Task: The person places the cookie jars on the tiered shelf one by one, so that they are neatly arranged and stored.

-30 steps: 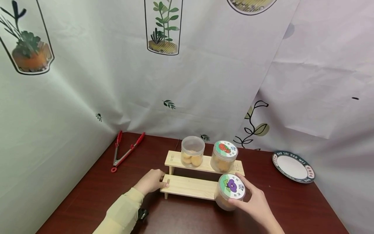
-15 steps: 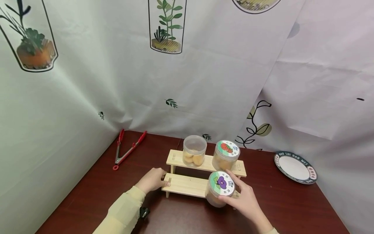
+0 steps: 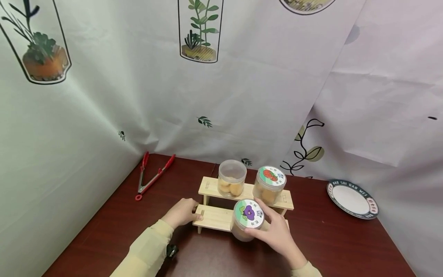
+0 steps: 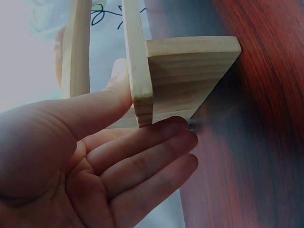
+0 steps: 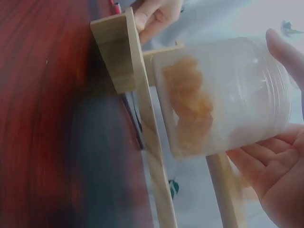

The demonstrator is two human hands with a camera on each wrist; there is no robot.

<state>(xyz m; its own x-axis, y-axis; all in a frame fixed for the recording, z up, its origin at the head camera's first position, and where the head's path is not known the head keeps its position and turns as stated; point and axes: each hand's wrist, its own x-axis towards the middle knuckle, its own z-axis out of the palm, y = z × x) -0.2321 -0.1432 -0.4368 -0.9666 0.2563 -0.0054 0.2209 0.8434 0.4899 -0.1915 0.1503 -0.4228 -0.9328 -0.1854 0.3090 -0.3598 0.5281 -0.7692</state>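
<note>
A clear plastic jar with a purple flower on its lid is in my right hand, thumb and fingers gripping it around the lid. Orange-brown pieces lie at the bottom of the jar in the right wrist view, and its base is close over the lower board. My left hand holds the left end of the lower tier of a two-step wooden rack. Seen from the left wrist, the thumb lies on the board's top and the fingers pass underneath.
On the upper tier stand a lidless jar with yellowish round pieces and a lidded jar with a tomato picture. Red-handled tongs lie at the back left, spread apart. A white plate with a patterned rim is at the right.
My right hand has carried the purple-flower jar leftward along the lower tier, from its right end to near its middle. My left hand keeps its hold on the rack.
</note>
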